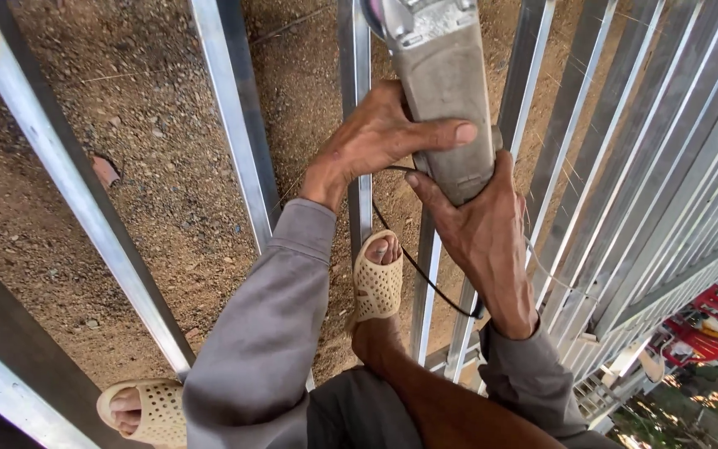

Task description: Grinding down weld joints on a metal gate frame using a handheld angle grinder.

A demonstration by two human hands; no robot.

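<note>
A grey hand-held power tool points away from me over a frame of silver metal bars. My left hand wraps over the tool's body from the left, fingers across its top. My right hand grips the tool's rear end from below. A thin black cord runs from the tool's back down toward my right wrist. Both arms wear grey sleeves. The tool's working end is cut off by the top of the picture.
My feet in beige perforated sandals rest on the bars, the other sandal at lower left. Brown dirt ground lies below the frame. Many parallel bars run off to the right. Red equipment stands at far right.
</note>
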